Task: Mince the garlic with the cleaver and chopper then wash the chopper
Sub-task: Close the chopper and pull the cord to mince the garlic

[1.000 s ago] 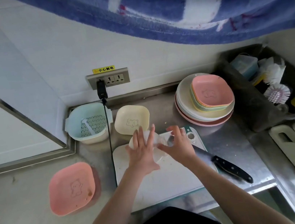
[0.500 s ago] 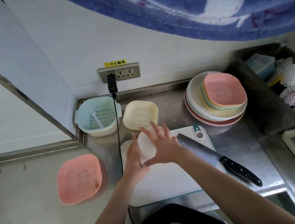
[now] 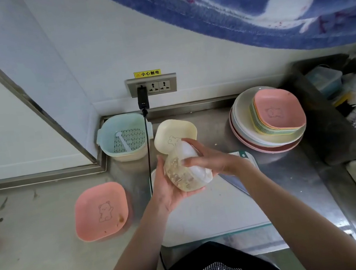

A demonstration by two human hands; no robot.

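Both hands clamp the tilted garlic chopper (image 3: pixel 185 170) above the cutting board (image 3: pixel 210 212): left hand (image 3: pixel 168 188) cups its clear bowl, right hand (image 3: pixel 210 157) grips the white lid. Outlet label (image 3: pixel 147 73) reads "小心触电".

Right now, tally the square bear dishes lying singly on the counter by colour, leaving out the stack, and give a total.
Pink dish: 1
Cream dish: 1
Total: 2

A pink dish (image 3: pixel 101 212) lies left of the colander (image 3: pixel 124 140) and plate stack (image 3: pixel 266 122).
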